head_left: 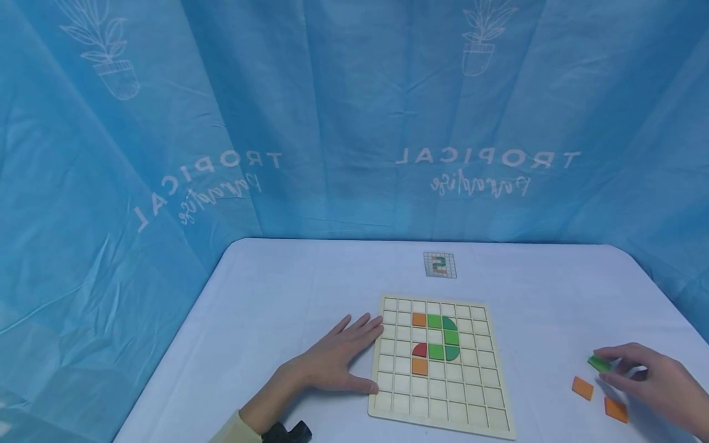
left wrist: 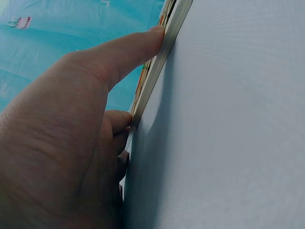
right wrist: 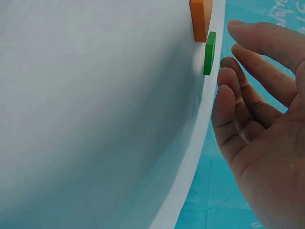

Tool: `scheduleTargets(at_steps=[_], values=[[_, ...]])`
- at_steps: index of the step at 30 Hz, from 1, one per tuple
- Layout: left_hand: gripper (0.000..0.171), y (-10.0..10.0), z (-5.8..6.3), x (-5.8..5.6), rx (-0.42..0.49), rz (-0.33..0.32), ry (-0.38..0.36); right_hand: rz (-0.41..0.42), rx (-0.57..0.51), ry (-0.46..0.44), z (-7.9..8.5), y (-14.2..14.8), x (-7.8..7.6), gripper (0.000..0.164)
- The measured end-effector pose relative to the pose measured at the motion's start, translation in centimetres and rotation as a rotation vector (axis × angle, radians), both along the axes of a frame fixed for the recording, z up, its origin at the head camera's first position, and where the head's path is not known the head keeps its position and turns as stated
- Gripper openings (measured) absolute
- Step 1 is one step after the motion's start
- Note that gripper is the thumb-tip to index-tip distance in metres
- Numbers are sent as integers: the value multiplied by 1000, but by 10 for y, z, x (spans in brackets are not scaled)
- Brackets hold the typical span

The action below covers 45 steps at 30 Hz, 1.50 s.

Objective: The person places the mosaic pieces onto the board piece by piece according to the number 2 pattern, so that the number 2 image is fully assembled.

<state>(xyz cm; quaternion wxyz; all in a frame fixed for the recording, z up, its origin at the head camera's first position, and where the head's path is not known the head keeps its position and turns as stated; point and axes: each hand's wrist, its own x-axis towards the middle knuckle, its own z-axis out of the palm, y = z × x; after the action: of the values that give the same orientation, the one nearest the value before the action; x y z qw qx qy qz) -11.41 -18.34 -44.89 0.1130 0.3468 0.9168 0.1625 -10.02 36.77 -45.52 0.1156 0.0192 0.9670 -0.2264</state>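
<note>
A cream gridded board lies on the white table, with coloured tiles forming a curved figure in its upper middle. These include an orange square, green squares, dark green quarter-rounds and a red quarter-round. My left hand spreads along the board's left side, thumb and fingertips at its edge. At the right, my right hand hovers around a loose green tile, thumb and index finger on either side. In the right wrist view, the relaxed fingers stand apart from that green tile.
Two loose orange tiles lie near the right hand. Behind the board lies a small pattern card with a gridded figure. Blue printed curtains hang round the table's back and sides.
</note>
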Motion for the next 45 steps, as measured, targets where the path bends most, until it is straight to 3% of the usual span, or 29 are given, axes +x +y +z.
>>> scheduleTargets(at_steps=[14, 24, 31, 38, 45], values=[[103, -1, -1, 0, 7, -5, 3, -21, 11, -2, 2, 7, -2, 60], [103, 0, 1, 1, 6, -7, 2, -49, 1, -39, -7, 15, -5, 70], [104, 0, 0, 0, 2, -5, 2, -43, 2, 6, 4, 2, -5, 64], [104, 1, 2, 1, 9, -9, -13, -80, 11, -100, 0, 8, -4, 75], [104, 0, 3, 2, 6, -4, -6, -38, 19, -119, -1, 4, -5, 68]])
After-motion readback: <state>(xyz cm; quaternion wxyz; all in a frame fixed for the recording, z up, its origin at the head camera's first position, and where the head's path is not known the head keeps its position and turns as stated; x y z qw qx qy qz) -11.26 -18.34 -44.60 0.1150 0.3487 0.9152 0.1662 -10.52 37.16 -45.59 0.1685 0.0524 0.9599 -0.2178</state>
